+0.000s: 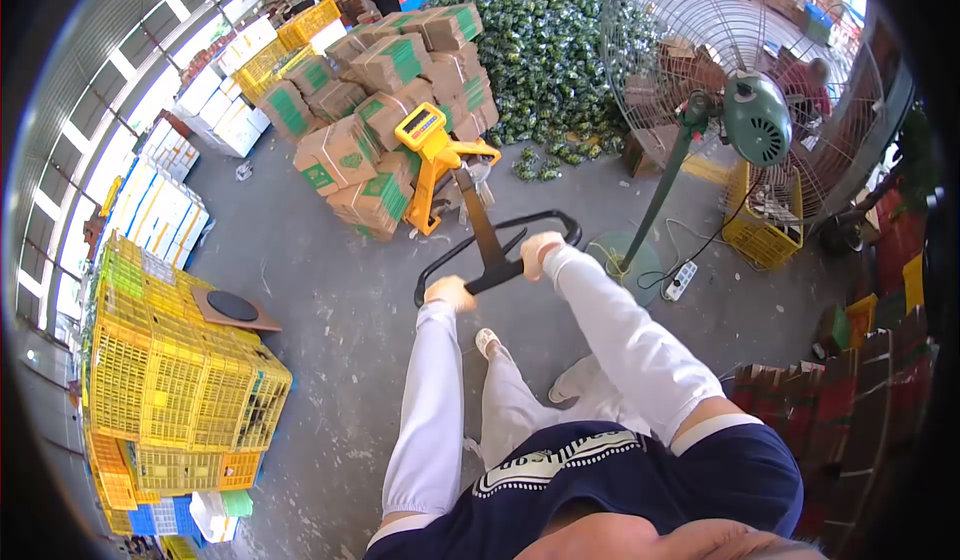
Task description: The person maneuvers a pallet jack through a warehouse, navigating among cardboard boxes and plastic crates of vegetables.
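My left hand (450, 293) and right hand (540, 254) are wrapped around the black loop handle (492, 277) of the yellow pallet jack (430, 150), which stands ahead of me, right against the stack of strapped flattened cartons (385, 125); can't tell if its forks are under them. A sharp jerk could topple the loosely piled bundles, and swinging right could snag the pedestal fan (757, 120) or the power strip (681, 281) cord.
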A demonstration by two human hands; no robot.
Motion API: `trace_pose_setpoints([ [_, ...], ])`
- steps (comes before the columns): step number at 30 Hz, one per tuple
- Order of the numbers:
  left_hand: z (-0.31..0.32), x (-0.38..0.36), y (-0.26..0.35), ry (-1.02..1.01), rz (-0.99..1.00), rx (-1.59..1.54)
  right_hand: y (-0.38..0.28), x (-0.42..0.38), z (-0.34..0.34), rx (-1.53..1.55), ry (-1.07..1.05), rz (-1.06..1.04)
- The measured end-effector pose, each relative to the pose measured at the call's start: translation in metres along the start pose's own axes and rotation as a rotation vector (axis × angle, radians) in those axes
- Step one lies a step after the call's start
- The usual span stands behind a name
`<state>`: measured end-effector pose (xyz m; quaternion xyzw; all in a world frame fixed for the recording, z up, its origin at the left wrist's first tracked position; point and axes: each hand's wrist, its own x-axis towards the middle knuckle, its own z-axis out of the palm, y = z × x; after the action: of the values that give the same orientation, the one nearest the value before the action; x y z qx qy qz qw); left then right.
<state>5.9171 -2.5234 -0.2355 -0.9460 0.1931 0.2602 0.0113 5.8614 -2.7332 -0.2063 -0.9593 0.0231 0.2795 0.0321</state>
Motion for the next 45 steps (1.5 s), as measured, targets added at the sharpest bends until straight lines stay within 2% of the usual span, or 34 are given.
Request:
trace_pose_setpoints([
  [1, -0.005, -0.007, -0.007, -0.015, 0.075, 0.072, -0.007, -0.001, -0.007, 0.001, 0.029, -0.003],
  [4, -0.028, -0.013, -0.03, -0.149, 0.044, 0.067, -0.026, 0.003, -0.017, 0.044, -0.003, 0.018],
  [7, -0.074, -0.013, -0.043, -0.192, 0.112, 0.098, -0.032, 0.002, -0.066, 0.05, -0.095, 0.031],
  [11, -0.141, 0.008, -0.078, -0.292, 0.105, 0.034, -0.052, 0.016, -0.131, 0.104, -0.162, -0.032],
  [13, -0.159, 0.025, -0.092, -0.351, 0.248, 0.035, -0.055, 0.027, -0.15, 0.103, -0.119, -0.057],
  [15, -0.153, 0.048, -0.091, -0.422, 0.4, -0.103, -0.056, 0.028, -0.17, 0.082, -0.177, -0.119],
  [17, -0.148, 0.051, -0.071, -0.455, 0.485, -0.13, -0.056, 0.03, -0.16, 0.109, -0.241, -0.09],
  [19, -0.145, 0.041, -0.054, -0.623, 0.379, -0.251, -0.057, 0.026, -0.148, 0.105, -0.309, -0.065],
  [21, -0.132, 0.04, -0.06, -0.63, 0.299, -0.318, -0.062, 0.027, -0.139, 0.101, -0.299, -0.034],
  [23, -0.134, 0.035, -0.064, -0.487, 0.429, -0.231, -0.069, 0.024, -0.137, 0.111, -0.302, 0.002],
  [25, -0.129, 0.03, -0.07, -0.4, 0.386, -0.248, -0.074, 0.028, -0.123, 0.08, -0.235, 0.012],
  [26, -0.12, 0.027, -0.073, -0.283, 0.422, -0.175, -0.081, 0.025, -0.121, 0.081, -0.21, 0.032],
  [27, -0.114, 0.028, -0.08, -0.302, 0.325, -0.141, -0.09, 0.023, -0.118, 0.102, -0.193, 0.054],
  [28, -0.088, 0.044, -0.094, -0.23, 0.392, -0.113, -0.104, 0.021, -0.114, 0.084, -0.188, 0.057],
  [29, -0.112, 0.008, -0.099, -0.239, 0.219, -0.123, -0.121, 0.022, -0.107, 0.116, -0.193, 0.094],
  [31, -0.08, 0.01, -0.144, -0.19, 0.254, -0.043, -0.168, 0.022, -0.078, 0.149, -0.136, 0.12],
  [32, -0.081, -0.009, -0.153, -0.246, 0.278, 0.038, -0.189, 0.011, -0.067, 0.162, -0.071, 0.129],
  [33, -0.067, -0.007, -0.162, -0.171, 0.37, 0.14, -0.196, 0.017, -0.049, 0.174, -0.002, 0.151],
  [35, -0.07, -0.021, -0.154, -0.229, 0.298, 0.06, -0.192, 0.007, -0.049, 0.188, -0.042, 0.124],
  [36, -0.065, -0.028, -0.154, -0.272, 0.259, 0.087, -0.192, 0.009, -0.053, 0.189, -0.143, 0.115],
  [39, -0.084, -0.034, -0.167, -0.316, 0.226, 0.095, -0.211, 0.0, -0.06, 0.198, -0.108, 0.103],
  [41, -0.089, -0.033, -0.177, -0.192, 0.362, 0.171, -0.218, -0.006, -0.075, 0.188, -0.12, 0.102],
  [42, -0.098, -0.032, -0.177, -0.25, 0.32, 0.119, -0.217, -0.009, -0.082, 0.206, -0.127, 0.099],
  [45, -0.13, -0.029, -0.171, -0.254, 0.329, 0.134, -0.207, -0.01, -0.117, 0.201, -0.118, 0.062],
])
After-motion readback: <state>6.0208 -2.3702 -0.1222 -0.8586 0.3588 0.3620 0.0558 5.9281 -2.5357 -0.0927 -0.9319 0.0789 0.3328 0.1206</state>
